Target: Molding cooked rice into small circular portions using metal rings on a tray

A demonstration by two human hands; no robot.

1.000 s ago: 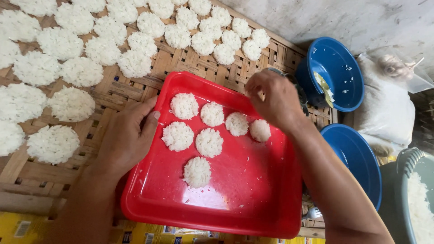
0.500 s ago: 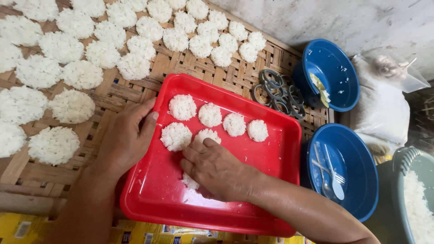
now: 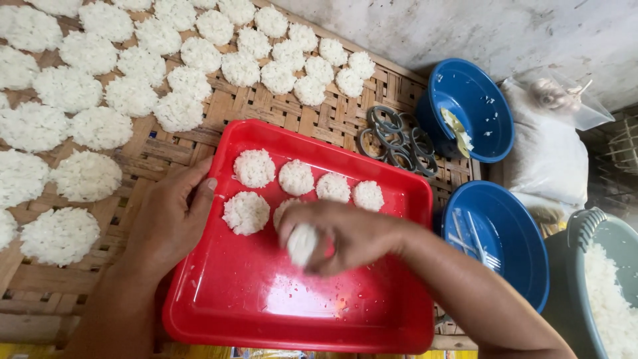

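Since half a second ago the right hand (image 3: 345, 236) has lifted one rice cake (image 3: 302, 244) off the red tray (image 3: 266, 306); its grip is now closed around the cake, just above the tray's middle. The left hand (image 3: 169, 219) lies open on the tray's left rim, holding nothing. Beyond the tray (on a woven bamboo mat (image 3: 266, 110)) lie many more rice cakes (image 3: 100, 126), metal rings (image 3: 395, 139) and two blue bowls (image 3: 495, 239).

Glossy red square plastic tray (image 3: 266, 312) bearing white round rice cakes (image 3: 254, 167); tan-brown woven bamboo mat (image 3: 325, 119) with a basket-weave pattern, rows of white cakes along its far edge; two deep-blue round bowls (image 3: 512, 233); grey-green bucket (image 3: 585, 266); dark, possibly grey, metal rings (image 3: 392, 136).
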